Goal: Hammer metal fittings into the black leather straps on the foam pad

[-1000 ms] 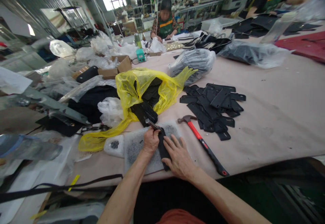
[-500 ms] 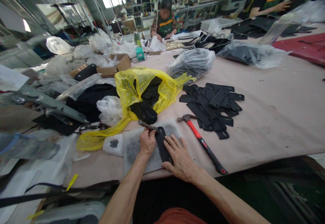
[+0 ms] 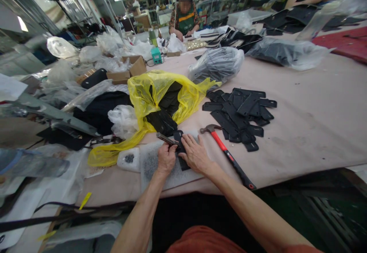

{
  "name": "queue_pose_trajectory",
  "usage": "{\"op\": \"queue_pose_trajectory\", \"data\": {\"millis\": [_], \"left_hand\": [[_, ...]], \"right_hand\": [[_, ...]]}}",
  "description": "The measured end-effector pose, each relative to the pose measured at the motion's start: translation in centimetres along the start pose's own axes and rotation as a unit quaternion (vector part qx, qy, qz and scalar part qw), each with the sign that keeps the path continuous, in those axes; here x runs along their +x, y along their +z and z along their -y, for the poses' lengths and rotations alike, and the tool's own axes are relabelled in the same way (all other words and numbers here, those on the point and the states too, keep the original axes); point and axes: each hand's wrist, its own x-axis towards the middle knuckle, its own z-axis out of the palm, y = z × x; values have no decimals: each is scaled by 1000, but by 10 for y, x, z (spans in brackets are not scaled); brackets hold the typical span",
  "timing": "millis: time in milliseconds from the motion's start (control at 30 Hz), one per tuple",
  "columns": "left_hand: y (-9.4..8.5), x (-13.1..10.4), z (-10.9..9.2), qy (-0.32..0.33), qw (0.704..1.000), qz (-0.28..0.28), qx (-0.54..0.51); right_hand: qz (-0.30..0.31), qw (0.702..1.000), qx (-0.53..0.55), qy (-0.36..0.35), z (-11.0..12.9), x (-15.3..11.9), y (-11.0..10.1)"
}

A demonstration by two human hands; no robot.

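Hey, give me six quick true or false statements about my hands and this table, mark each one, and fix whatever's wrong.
1. The right hand rests on a black strip. True.
2. The left hand is empty. False: it grips a slim metal tool.
3. A claw hammer with a red and black handle lies on the table. True.
4. The claw hammer lies between the two hands. False: it lies to the right of both.
5. A yellow plastic bag has dark pieces inside. True.
6. The pile of black strips lies left of the yellow plastic bag. False: it lies to the right.
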Motion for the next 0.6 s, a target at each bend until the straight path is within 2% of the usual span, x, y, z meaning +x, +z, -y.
{"op": "queue_pose_trajectory", "data": {"millis": [167,300,433,600], "left_hand": [[-4,-8,-1,5,1000,19,-6],[6,-3,-6,-7,1000,13,-2],[15,8,-8,18,999,30,9],[9,7,-3,5,1000,-8,15]], "right_hand": [[25,999,27,-3,0,-33,-7],[20,999,19,20,3,-52,-3],[-6,999,9,53,2,-40,3],[-14,1000,13,23,-7,-12,2]]}}
